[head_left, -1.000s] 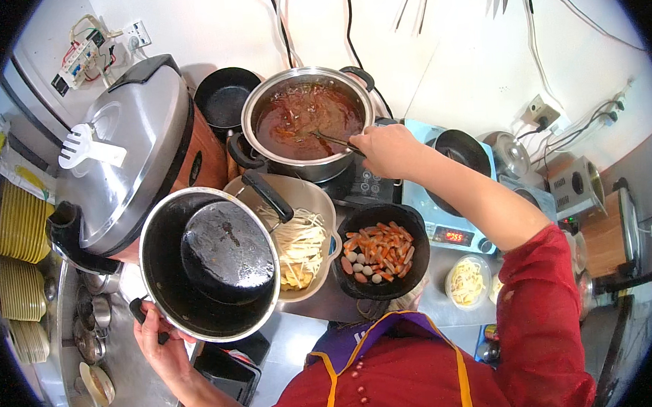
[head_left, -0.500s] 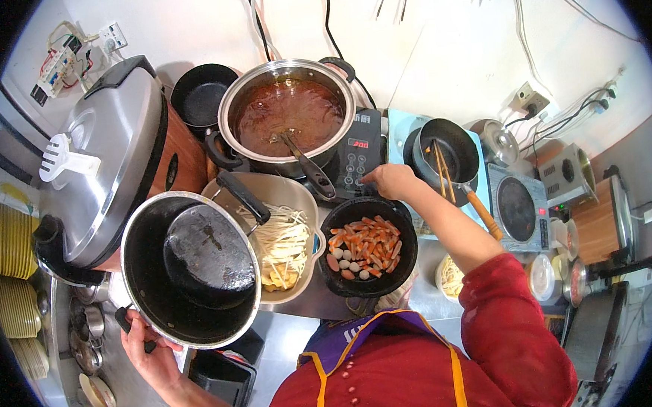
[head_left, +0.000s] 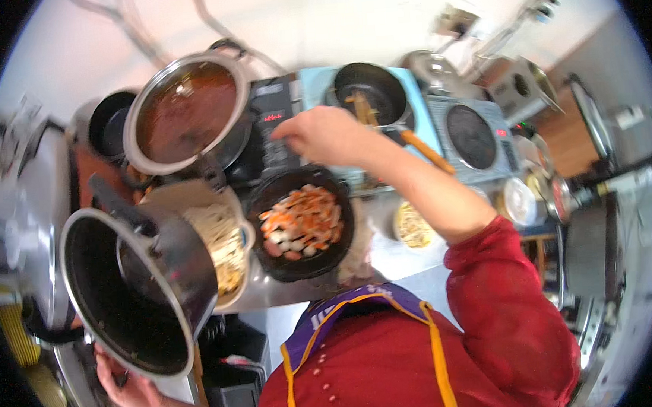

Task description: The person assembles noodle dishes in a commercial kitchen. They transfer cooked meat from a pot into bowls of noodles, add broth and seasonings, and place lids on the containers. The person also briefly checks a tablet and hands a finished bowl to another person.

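Observation:
My left hand (head_left: 132, 387) grips the near handle of a deep dark-lined pot (head_left: 191, 264). The pot hangs tilted, its mouth turned left and its metal outer wall showing; no contents show inside. Stretched over the black induction cooker (head_left: 282, 155), my right hand (head_left: 322, 135) holds nothing, a finger pointing at the lit display, though motion blurs it. Behind the tilted pot stands a cream tub (head_left: 245, 246) of pale noodles or enoki-like strands with yellow pieces. Just below my right hand, a black pan (head_left: 270, 265) contains orange-and-white sticks and small balls.
A steel pot of red-brown broth (head_left: 190, 111) sits at the back left beside a small black pan (head_left: 108, 123). Right of my hand, a wooden-handled saucepan (head_left: 394, 98) holds chopsticks. Another cooker (head_left: 473, 138) and a noodle bowl (head_left: 414, 223) are farther right.
The whole view has shifted. The deep pot has tipped further, showing its outer wall. My right hand has moved from the lower panel up toward the display.

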